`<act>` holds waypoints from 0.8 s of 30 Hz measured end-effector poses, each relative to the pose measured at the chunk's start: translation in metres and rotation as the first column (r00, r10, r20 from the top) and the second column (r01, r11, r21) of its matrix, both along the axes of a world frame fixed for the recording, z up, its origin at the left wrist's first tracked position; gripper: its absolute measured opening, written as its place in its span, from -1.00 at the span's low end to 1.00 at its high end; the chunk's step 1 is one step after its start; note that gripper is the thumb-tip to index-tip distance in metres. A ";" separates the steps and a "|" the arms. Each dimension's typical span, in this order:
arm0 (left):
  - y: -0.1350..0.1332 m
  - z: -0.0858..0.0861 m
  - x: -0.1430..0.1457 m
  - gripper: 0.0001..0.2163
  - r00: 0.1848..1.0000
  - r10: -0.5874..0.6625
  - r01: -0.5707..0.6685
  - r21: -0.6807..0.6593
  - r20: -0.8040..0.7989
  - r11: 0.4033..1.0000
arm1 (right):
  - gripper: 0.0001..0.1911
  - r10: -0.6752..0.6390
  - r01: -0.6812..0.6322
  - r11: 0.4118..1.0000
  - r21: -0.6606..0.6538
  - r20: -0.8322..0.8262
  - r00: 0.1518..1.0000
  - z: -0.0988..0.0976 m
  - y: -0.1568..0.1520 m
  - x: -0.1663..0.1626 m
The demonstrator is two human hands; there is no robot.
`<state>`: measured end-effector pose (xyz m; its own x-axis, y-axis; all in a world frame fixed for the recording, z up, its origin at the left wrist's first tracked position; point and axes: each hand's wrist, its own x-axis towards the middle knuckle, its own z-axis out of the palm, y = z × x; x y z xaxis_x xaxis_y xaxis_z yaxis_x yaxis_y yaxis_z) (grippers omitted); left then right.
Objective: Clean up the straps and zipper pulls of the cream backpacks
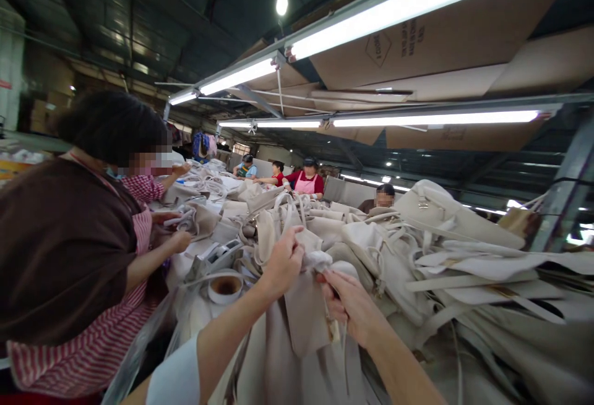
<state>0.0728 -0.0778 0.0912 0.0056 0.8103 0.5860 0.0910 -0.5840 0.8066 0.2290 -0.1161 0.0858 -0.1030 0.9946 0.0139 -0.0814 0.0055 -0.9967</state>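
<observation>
In the middle of the head view, my left hand (282, 264) is closed, with thumb and fingers pinched at the left end of a crumpled white wrapping (317, 260). On its other side my right hand (349, 306) pinches the lower right edge of that wrapping, fingers curled. Just below hangs a flat beige panel (305, 318) of a handbag, with a small gold-coloured metal part near its right edge. What lies inside the wrapping is hidden. Beige handbags and straps surround both hands.
A roll of tape (225, 286) lies left of my forearm. Close on the left, a co-worker in a striped apron (93, 343) handles beige pieces. Loose straps (492, 287) are heaped at right. Several people work across the pile. Tube lights (436, 119) hang overhead.
</observation>
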 end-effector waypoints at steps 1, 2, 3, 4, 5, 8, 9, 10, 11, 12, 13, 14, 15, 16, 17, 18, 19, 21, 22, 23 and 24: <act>0.000 0.001 0.003 -0.62 0.999 0.029 -0.028 -0.032 0.033 0.999 | -0.50 -0.007 0.007 1.000 0.014 -0.015 1.000 0.004 0.006 -0.005; 0.002 0.003 0.006 -0.62 0.998 0.059 -0.056 -0.084 0.038 0.995 | -0.50 -0.010 0.011 1.000 0.026 -0.031 0.999 0.008 0.012 -0.010; 0.006 0.005 0.009 -0.62 0.996 0.085 -0.082 -0.147 0.015 0.986 | -0.51 -0.009 0.010 0.999 0.036 -0.045 0.999 0.011 0.017 -0.015; 0.011 0.008 0.011 -0.64 0.995 0.099 -0.103 -0.208 -0.032 0.973 | -0.51 -0.005 0.007 0.999 0.045 -0.055 0.998 0.012 0.022 -0.017; 0.016 0.012 0.013 -0.68 0.991 0.100 -0.121 -0.257 -0.094 0.959 | -0.52 0.000 0.003 0.999 0.052 -0.063 0.998 0.012 0.026 -0.019; 0.027 0.026 0.019 -0.85 0.964 0.096 -0.162 -0.262 -0.248 0.951 | -0.53 0.000 0.008 0.996 0.092 -0.087 0.996 0.008 0.028 -0.016; 0.026 0.030 0.021 -0.86 0.958 0.120 -0.181 -0.224 -0.261 0.958 | -0.53 0.005 0.004 0.995 0.101 -0.091 0.996 0.006 0.027 -0.013; 0.024 0.033 0.024 -0.86 0.947 0.161 -0.211 -0.159 -0.279 0.965 | -0.54 0.020 -0.011 0.995 0.101 -0.085 0.996 0.003 0.024 -0.009; 0.020 0.034 0.026 -0.87 0.923 0.214 -0.243 -0.054 -0.318 0.968 | -0.54 0.038 -0.032 0.995 0.093 -0.065 0.997 0.001 0.021 -0.004; 0.015 0.034 0.029 -0.86 0.884 0.277 -0.263 0.089 -0.378 0.961 | -0.54 0.052 -0.049 0.996 0.079 -0.035 0.998 -0.002 0.017 0.001; 0.010 0.032 0.031 -0.85 0.823 0.345 -0.252 0.254 -0.451 0.934 | -0.54 0.063 -0.062 0.996 0.062 -0.001 0.998 -0.004 0.013 0.006; 0.004 0.028 0.032 -0.83 0.744 0.415 -0.202 0.416 -0.524 0.887 | -0.53 0.065 -0.067 0.997 0.050 0.025 0.998 -0.007 0.009 0.010; -0.001 0.022 0.033 -0.82 0.655 0.481 -0.124 0.545 -0.582 0.829 | -0.53 0.066 -0.068 0.997 0.047 0.034 0.997 -0.009 0.005 0.014; -0.005 0.015 0.034 -0.82 0.578 0.538 -0.058 0.627 -0.614 0.777 | -0.53 0.071 -0.072 0.996 0.049 0.028 0.997 -0.011 0.003 0.017; -0.009 0.007 0.034 -0.82 0.531 0.573 -0.025 0.664 -0.625 0.747 | -0.53 0.084 -0.085 0.995 0.056 0.010 0.996 -0.013 0.001 0.019; -0.012 -0.001 0.034 -0.82 0.504 0.595 -0.022 0.680 -0.626 0.733 | -0.54 0.112 -0.111 0.992 0.064 -0.007 0.994 -0.013 0.000 0.021; -0.015 -0.008 0.033 -0.82 0.494 0.605 -0.041 0.678 -0.624 0.734 | -0.56 0.144 -0.142 0.987 0.077 -0.016 0.989 -0.013 0.000 0.021; -0.021 -0.019 0.033 -0.81 0.525 0.579 -0.123 0.618 -0.624 0.777 | -0.60 0.196 -0.196 0.974 0.113 0.011 0.981 -0.012 0.001 0.022; -0.024 -0.022 0.032 -0.80 0.570 0.540 -0.161 0.560 -0.619 0.812 | -0.60 0.198 -0.202 0.970 0.133 0.044 0.979 -0.010 0.003 0.022; -0.027 -0.024 0.032 -0.78 0.638 0.486 -0.188 0.492 -0.597 0.850 | -0.60 0.184 -0.195 0.969 0.150 0.082 0.979 -0.008 0.004 0.022; -0.030 -0.024 0.032 -0.76 0.724 0.424 -0.199 0.423 -0.545 0.884 | -0.60 0.165 -0.183 0.970 0.159 0.119 0.979 -0.006 0.006 0.023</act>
<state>0.1048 -0.1079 0.0673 0.2298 0.6031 0.7638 0.7153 -0.6369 0.2877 0.2519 -0.1104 0.0803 -0.2837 0.9456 0.1593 0.0085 0.1686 -0.9856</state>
